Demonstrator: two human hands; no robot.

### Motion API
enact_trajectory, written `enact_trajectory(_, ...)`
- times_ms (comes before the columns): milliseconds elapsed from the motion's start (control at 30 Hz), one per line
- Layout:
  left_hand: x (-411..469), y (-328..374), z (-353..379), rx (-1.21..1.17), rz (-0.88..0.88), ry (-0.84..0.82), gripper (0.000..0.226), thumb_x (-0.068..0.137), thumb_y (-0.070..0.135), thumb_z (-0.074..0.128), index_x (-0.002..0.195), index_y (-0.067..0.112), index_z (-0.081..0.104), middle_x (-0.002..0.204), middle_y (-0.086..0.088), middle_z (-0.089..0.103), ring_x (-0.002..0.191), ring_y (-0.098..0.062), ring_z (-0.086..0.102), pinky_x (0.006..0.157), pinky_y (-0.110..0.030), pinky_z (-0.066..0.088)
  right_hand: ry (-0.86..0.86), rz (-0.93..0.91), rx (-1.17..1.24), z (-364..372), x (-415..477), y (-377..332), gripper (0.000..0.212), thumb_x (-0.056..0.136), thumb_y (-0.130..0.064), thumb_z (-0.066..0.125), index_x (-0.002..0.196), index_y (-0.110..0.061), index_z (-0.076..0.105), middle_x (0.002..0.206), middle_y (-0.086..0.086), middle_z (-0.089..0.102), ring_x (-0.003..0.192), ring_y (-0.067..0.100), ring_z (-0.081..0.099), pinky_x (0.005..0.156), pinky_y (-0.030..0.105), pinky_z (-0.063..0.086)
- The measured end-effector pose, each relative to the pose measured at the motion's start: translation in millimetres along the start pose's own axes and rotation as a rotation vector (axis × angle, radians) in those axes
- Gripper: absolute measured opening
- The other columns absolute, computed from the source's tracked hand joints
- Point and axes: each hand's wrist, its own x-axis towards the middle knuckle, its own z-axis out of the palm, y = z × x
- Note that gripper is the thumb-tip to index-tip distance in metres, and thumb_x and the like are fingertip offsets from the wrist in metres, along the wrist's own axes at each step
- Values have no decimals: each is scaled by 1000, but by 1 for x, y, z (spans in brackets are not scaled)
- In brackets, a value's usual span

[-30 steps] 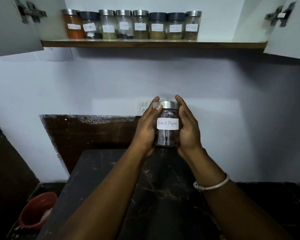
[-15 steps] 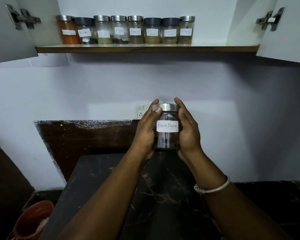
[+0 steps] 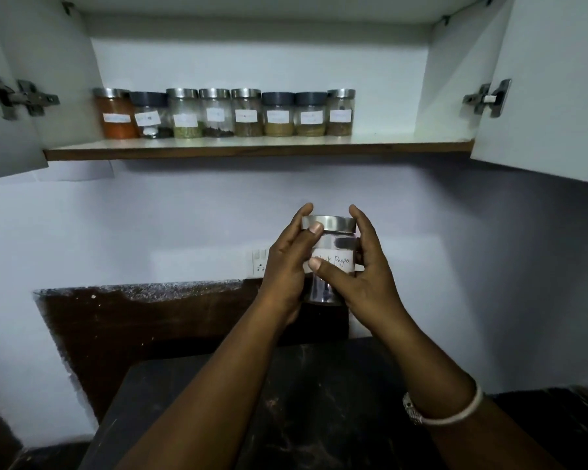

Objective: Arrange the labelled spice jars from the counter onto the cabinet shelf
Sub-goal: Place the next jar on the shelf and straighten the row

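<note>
Head view: pepper jar (image 3: 336,245) clasped between left hand (image 3: 286,273), right hand (image 3: 364,283).

The person's left arm (image 3: 211,385) and right arm (image 3: 431,361) are both bare, from the hands back to the nearest part you can see. On the right wrist there is a thin bangle (image 3: 455,413). It is whitish and smooth and goes round the wrist like a ring. On one side of it sits a chunky silver piece (image 3: 412,410) with tiny bumps that shine a little. The left hand (image 3: 286,269) and right hand (image 3: 364,279) are bare too. The thumbnails (image 3: 316,228) are short and neat.
</note>
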Motion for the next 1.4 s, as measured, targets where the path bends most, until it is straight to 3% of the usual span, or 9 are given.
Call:
enact_trajectory(200, 76, 34, 19, 162, 166, -105, 54, 90, 49, 66, 142, 38, 57, 133, 1, 70, 116, -19, 71, 83, -35, 62, 52, -107, -101, -39, 74, -28, 81, 78, -36, 86, 144, -49, 38, 138, -9, 54, 112, 10, 63, 81, 28, 62)
enact_trajectory(300, 138, 65, 20, 512, 427, -16, 47, 95, 47, 59, 138, 29, 64, 119, 11, 71, 106, -5, 67, 85, -26, 56, 125, -184, -185, -62, 131, -45, 80, 77, -35, 87, 142, -42, 40, 132, -6, 57, 108, 11, 64, 78, 24, 60)
enact_trajectory(400, 202, 94, 10, 965, 668, 134, 28, 96, 35, 60, 111, 18, 76, 103, 1, 75, 91, -16, 68, 75, -30, 52, 201, -237, -275, -81, 189, -53, 78, 75, -36, 88, 137, -38, 39, 124, -8, 57, 102, 12, 63, 76, 24, 56)
enact_trajectory(500, 252, 110, -11, 1514, 511, 96, 33, 101, 43, 49, 88, 22, 71, 95, -5, 72, 99, -31, 68, 81, -39, 52, 260, -244, -380, -96, 253, -52, 77, 75, -36, 87, 134, -28, 38, 117, -9, 54, 94, 9, 59, 71, 14, 45)
enact_trajectory(567, 270, 103, -27, 1731, 334, 17, 51, 105, 54, 33, 101, 22, 73, 110, -13, 71, 113, -38, 64, 95, -48, 50, 269, -178, -423, -102, 295, -44, 77, 75, -34, 88, 132, -24, 37, 105, -11, 54, 84, 1, 55, 58, 9, 41)
enact_trajectory(800, 299, 82, -45, 1707, 254, -27, 47, 99, 53, 39, 120, 26, 71, 127, -9, 69, 117, -31, 62, 95, -44, 51, 187, 6, -542, -111, 409, 9, 81, 72, -20, 93, 129, -10, 36, 104, 2, 51, 83, 18, 54, 56, 24, 43)
enact_trajectory(1167, 301, 66, -50, 1758, 472, 70, 36, 94, 46, 38, 78, 23, 61, 88, -1, 67, 86, -24, 63, 66, -33, 39, 120, 200, -680, -97, 489, 62, 85, 80, -21, 87, 136, -6, 24, 111, 14, 46, 78, 18, 50, 51, 32, 43)
enact_trajectory(1300, 300, 66, -49, 1744, 463, 92, 34, 95, 44, 41, 72, 23, 54, 80, 1, 58, 81, -22, 58, 64, -32, 36, 90, 185, -618, -96, 490, 63, 101, 82, -18, 85, 151, -12, 11, 140, 23, 48, 107, 31, 52, 82, 42, 48)
enact_trajectory(1400, 299, 68, -48, 1717, 457, 99, 33, 94, 42, 42, 68, 23, 48, 77, 2, 54, 80, -23, 57, 64, -31, 36, 35, 233, -584, -94, 480, 52, 134, 84, -15, 83, 153, -14, -33, 167, 25, 11, 148, 41, 32, 119, 51, 30)
